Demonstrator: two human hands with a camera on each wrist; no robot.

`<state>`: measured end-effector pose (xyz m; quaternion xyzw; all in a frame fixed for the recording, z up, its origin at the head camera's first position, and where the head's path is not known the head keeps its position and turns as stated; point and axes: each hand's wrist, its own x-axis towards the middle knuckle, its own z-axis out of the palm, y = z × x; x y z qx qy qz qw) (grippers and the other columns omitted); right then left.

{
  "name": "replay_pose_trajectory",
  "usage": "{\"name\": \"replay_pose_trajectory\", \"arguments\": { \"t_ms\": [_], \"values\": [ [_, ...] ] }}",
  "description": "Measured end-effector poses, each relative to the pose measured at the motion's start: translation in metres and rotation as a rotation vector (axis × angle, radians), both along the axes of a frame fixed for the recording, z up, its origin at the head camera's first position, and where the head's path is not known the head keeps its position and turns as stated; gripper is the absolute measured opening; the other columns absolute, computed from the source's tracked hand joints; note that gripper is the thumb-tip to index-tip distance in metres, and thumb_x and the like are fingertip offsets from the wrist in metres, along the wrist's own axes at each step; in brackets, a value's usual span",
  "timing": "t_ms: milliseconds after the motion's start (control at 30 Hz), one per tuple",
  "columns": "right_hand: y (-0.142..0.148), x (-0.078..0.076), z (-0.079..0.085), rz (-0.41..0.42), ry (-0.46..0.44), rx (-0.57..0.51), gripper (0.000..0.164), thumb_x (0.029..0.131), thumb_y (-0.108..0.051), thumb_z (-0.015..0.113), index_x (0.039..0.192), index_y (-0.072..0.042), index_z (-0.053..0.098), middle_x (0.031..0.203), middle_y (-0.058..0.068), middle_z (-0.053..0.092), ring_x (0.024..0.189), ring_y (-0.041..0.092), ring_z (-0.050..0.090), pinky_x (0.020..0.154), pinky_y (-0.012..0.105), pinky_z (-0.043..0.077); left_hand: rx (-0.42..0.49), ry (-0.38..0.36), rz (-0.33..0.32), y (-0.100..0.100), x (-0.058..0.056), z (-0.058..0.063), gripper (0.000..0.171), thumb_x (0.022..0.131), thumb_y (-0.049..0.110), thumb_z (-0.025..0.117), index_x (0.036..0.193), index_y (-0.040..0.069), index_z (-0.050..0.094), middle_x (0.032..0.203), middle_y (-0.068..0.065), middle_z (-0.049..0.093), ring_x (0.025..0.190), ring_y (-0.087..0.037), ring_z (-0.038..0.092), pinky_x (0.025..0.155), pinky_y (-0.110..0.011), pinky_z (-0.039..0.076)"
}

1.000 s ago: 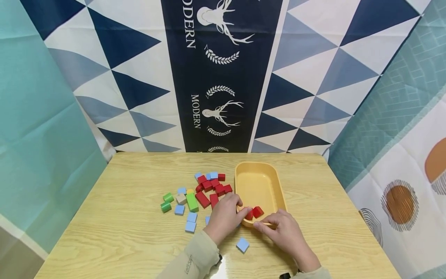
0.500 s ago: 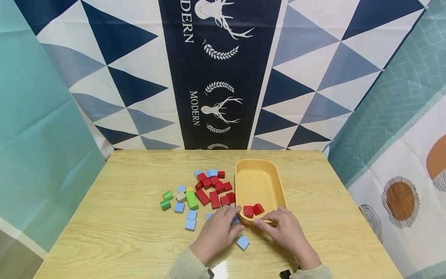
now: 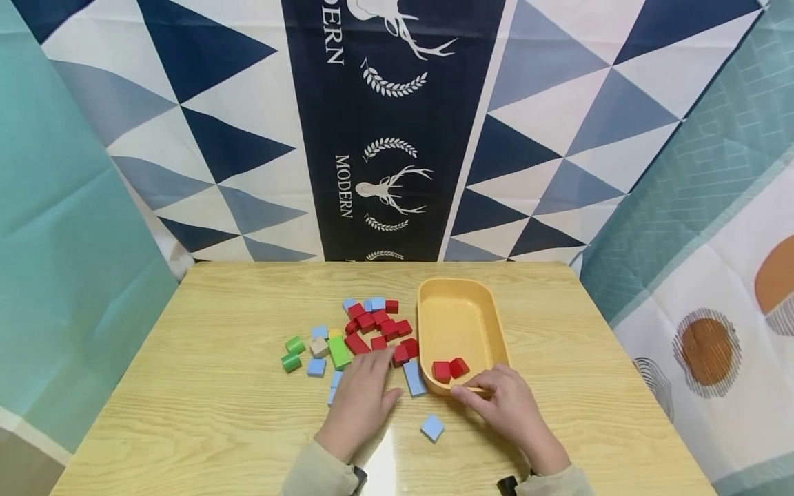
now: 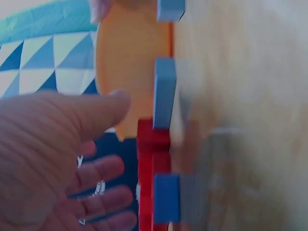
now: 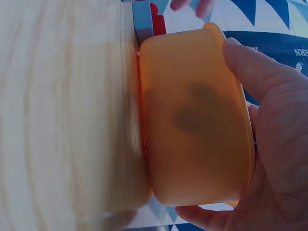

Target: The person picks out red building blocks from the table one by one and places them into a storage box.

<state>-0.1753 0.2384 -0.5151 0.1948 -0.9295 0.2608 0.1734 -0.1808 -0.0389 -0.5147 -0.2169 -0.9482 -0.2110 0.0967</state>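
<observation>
On the wood-grained bench (image 3: 205, 413), a yellow, round-cornered rectangular tray (image 3: 457, 317) stands to the right of a cluster of red blocks (image 3: 389, 330), with two small red blocks (image 3: 442, 372) inside its near end. A light-green oblong block (image 3: 339, 353) lies left of the cluster, with two green cylindrical blocks (image 3: 294, 345) farther left. A blue oblong block (image 3: 414, 378) lies just beside the tray's near left corner, and a blue square block (image 3: 432, 428) in front.

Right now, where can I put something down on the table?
The table is bare left of the green cylinders and right of the yellow tray and right hand. It is crowded between cylinders and tray: red blocks, blue blocks and the left hand.
</observation>
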Motion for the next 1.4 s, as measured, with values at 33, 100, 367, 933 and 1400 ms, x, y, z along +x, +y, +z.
{"name": "replay_pose_trajectory", "arguments": {
  "t_ms": [33,100,367,933,1400],
  "values": [
    [0.001,0.001,0.0,-0.004,-0.002,0.0,0.016,0.079,-0.046,0.08,0.073,-0.031,0.076,0.068,-0.026,0.057,0.064,0.005,0.04,0.055,0.025,0.035,0.002,-0.007,0.025,-0.003,-0.001,0.0,0.078,0.084,0.04,0.078,0.146,0.006,0.044,0.132,-0.012,0.055,0.12,-0.028,0.045,0.104,-0.05,0.04],
    [0.002,0.001,-0.001,-0.01,-0.004,0.003,0.016,0.079,-0.046,0.08,0.073,-0.032,0.075,0.069,-0.026,0.057,0.064,0.005,0.04,0.055,0.025,0.034,-0.005,-0.042,0.059,-0.008,-0.003,0.001,0.078,0.079,0.042,0.081,0.139,0.004,0.051,0.128,-0.012,0.057,0.116,-0.029,0.048,0.102,-0.049,0.041],
    [0.003,0.002,0.001,0.001,-0.015,-0.012,0.016,0.08,-0.046,0.079,0.074,-0.032,0.075,0.069,-0.027,0.058,0.065,0.004,0.041,0.056,0.026,0.037,-0.028,-0.116,0.033,-0.019,-0.007,-0.002,0.051,0.073,0.031,0.088,0.112,0.005,0.067,0.103,-0.008,0.067,0.095,-0.027,0.057,0.089,-0.048,0.048],
    [0.004,0.002,0.002,-0.009,-0.046,-0.017,0.022,0.081,-0.052,0.076,0.072,-0.032,0.074,0.067,-0.025,0.056,0.067,0.004,0.043,0.058,0.027,0.039,-0.064,-0.058,0.023,-0.011,-0.016,-0.003,0.055,0.081,0.034,0.082,0.126,0.009,0.062,0.108,-0.009,0.067,0.094,-0.026,0.058,0.084,-0.047,0.051],
    [0.003,0.006,0.003,-0.038,-0.07,-0.016,0.026,0.08,-0.057,0.074,0.071,-0.032,0.073,0.066,-0.024,0.054,0.066,0.006,0.041,0.058,0.027,0.036,-0.302,-0.102,0.01,0.006,-0.035,0.001,0.063,0.082,0.063,0.067,0.12,0.013,0.062,0.095,-0.014,0.064,0.083,-0.029,0.058,0.072,-0.045,0.054]
  ]
}}
